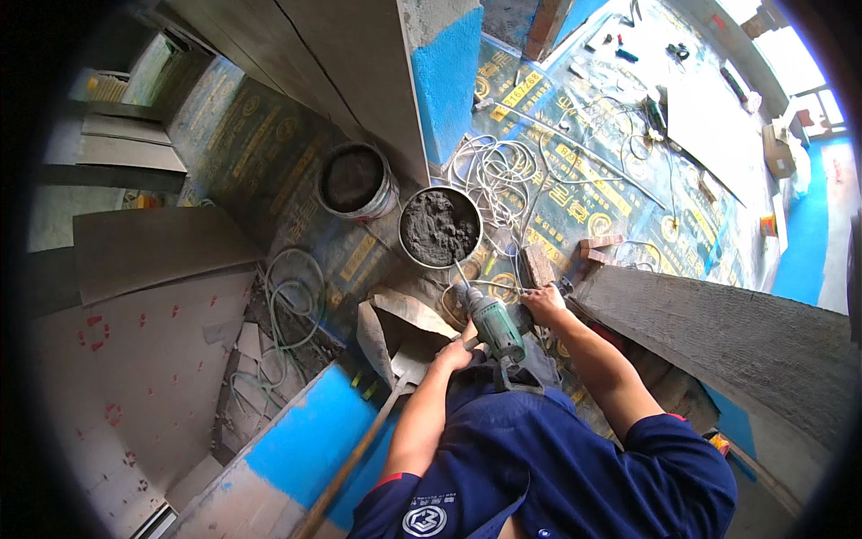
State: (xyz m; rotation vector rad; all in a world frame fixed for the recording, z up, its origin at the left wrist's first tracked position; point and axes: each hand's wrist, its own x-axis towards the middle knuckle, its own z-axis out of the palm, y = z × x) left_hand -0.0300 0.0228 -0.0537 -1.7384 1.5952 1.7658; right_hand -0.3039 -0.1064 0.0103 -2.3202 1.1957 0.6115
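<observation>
Floor (280, 171) beneath, drill (496, 327) between hands (454, 354) (543, 304)

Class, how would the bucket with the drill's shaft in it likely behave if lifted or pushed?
The bucket is probably heavy for its size, being loaded with grey mix. Standing upright, it would likely resist a low push rather than roll. The mix looks lumpy and thick, so may slosh little.

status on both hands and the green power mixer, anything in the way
Left hand, right hand gripping green handheld mixer. Metal shaft down in round bucket of lumpy grey mix. White coiled cable, open brown paper bag close by.
</observation>
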